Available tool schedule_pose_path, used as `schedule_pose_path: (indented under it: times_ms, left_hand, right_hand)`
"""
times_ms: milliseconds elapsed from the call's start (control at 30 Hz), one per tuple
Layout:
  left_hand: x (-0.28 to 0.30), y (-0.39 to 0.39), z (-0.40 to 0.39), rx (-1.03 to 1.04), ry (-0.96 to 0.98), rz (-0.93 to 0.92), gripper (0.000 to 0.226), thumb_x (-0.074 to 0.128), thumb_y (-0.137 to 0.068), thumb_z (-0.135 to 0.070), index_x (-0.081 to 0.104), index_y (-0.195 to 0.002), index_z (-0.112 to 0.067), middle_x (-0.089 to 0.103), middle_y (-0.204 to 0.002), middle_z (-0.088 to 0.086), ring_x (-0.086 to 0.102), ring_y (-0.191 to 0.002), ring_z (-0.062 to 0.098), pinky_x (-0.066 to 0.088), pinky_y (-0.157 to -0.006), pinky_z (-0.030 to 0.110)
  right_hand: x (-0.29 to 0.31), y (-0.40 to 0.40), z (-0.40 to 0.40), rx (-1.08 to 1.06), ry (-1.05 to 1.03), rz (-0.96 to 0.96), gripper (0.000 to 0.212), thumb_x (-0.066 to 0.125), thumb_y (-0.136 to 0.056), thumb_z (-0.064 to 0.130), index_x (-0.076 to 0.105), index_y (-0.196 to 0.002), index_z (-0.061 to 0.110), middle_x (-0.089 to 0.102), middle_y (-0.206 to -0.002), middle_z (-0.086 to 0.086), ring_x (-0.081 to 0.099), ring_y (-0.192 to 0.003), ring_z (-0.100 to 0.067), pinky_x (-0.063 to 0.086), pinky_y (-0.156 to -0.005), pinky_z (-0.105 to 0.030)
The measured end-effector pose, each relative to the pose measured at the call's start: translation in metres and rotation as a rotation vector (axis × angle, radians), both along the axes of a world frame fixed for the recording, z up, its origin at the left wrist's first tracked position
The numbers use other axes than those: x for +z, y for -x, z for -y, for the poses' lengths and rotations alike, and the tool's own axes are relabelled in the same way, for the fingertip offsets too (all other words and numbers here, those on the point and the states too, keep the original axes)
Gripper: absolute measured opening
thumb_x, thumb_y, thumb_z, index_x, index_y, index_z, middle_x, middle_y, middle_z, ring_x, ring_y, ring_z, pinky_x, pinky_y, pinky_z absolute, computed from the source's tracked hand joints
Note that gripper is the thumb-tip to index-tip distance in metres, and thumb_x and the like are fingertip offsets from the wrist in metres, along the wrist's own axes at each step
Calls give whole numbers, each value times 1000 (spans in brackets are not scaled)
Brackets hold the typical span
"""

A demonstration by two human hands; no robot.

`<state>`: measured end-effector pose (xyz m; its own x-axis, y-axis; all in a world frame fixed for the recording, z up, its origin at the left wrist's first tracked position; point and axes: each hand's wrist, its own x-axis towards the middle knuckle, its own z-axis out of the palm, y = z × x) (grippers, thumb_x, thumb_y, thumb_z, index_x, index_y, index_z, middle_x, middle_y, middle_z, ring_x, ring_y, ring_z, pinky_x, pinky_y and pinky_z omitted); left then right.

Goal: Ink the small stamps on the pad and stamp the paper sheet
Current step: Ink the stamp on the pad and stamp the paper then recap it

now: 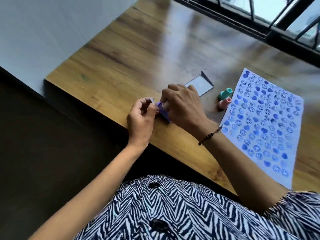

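Note:
A purple ink pad sits near the table's front edge, mostly hidden between my hands. My right hand reaches across from the right, its fingertips curled down onto the pad's far end and gripping it. Just left of the pad, my left hand pinches a small pale object that is too blurred to identify. A teal stamp and a pink stamp lie on their sides beside the paper sheet. The sheet is covered in several rows of blue smiley and heart prints.
A clear lid lies open side up just beyond my right hand. The wooden table ends in an edge on the left and front. A dark window frame runs along the far right.

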<state>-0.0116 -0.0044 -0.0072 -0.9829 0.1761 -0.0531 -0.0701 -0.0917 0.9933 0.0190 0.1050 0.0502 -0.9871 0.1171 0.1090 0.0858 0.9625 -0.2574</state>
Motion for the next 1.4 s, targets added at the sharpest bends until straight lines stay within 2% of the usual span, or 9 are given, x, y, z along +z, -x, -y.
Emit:
schedule_pose_path:
  times_ms: [133, 267, 367, 467, 567, 700, 900, 1067, 1400]
  left_hand:
    - [2, -1, 1, 4, 11, -15, 9, 57, -75, -28, 60, -83, -26, 62, -85, 10, 60, -72, 19, 49, -76, 39]
    - [7, -15, -1, -83, 70, -149, 13, 54, -77, -34, 57, -89, -32, 62, -86, -2, 57, -79, 10, 47, -78, 28]
    - [15, -39, -7, -357, 141, -272, 16, 51, -80, -32, 54, -96, -36, 64, -91, -4, 61, -82, 9, 47, -78, 23]
    - [20, -61, -25, -766, 271, -502, 31, 47, -81, -28, 55, -106, -13, 67, -101, 10, 58, -90, 13, 43, -84, 19]
    - [22, -72, -43, -993, 424, -722, 39, 45, -80, -26, 56, -106, 1, 67, -100, 20, 57, -93, 21, 38, -86, 23]
    - [17, -71, -48, -1051, 511, -859, 37, 45, -80, -24, 57, -103, 4, 66, -95, 24, 61, -92, 35, 35, -93, 31]
    - [16, -68, -49, -1045, 529, -882, 35, 45, -82, -22, 56, -100, 5, 65, -95, 24, 55, -97, 29, 27, -105, 26]
    - [19, -67, -46, -1007, 567, -852, 38, 44, -81, -27, 59, -100, 2, 64, -96, 23, 55, -106, 33, 32, -98, 28]
    - [21, -64, -48, -997, 585, -844, 39, 42, -80, -29, 60, -98, 2, 65, -91, 22, 54, -107, 36, 32, -96, 32]
  right_hand:
    - [0, -1, 5, -40, 63, 69, 13, 50, -76, 11, 58, -86, 13, 61, -96, -7, 56, -92, -29, 34, -70, -37]
    - [3, -26, -5, -295, 459, -176, 11, 54, -76, 2, 63, -81, 6, 62, -84, -13, 56, -75, -23, 43, -65, -31]
    - [2, -74, -21, -591, 654, -309, 8, 67, -74, 4, 66, -81, 7, 61, -77, -3, 49, -63, -3, 39, -63, -11]
    - [-1, -121, -45, -834, 726, -301, 11, 69, -74, 10, 68, -85, 11, 64, -80, -3, 52, -68, -8, 42, -68, -21]
    - [-3, -147, -55, -905, 685, -267, 12, 68, -74, 7, 68, -86, 9, 63, -81, -4, 53, -67, -7, 43, -68, -19]
    - [-7, -144, -52, -835, 493, -183, 12, 65, -74, 4, 67, -86, 6, 66, -88, -14, 56, -78, -18, 40, -70, -24]
    - [-11, -133, -47, -740, 227, -49, 19, 55, -76, 0, 63, -92, 4, 61, -94, -19, 57, -89, -34, 39, -72, -34]
    - [-12, -128, -43, -692, 91, 23, 16, 53, -78, 4, 60, -92, 4, 59, -95, -20, 55, -91, -37, 44, -67, -39]
    - [-12, -120, -45, -565, -66, 148, 8, 57, -77, 5, 51, -82, 4, 52, -86, -18, 52, -84, -35, 31, -52, -33]
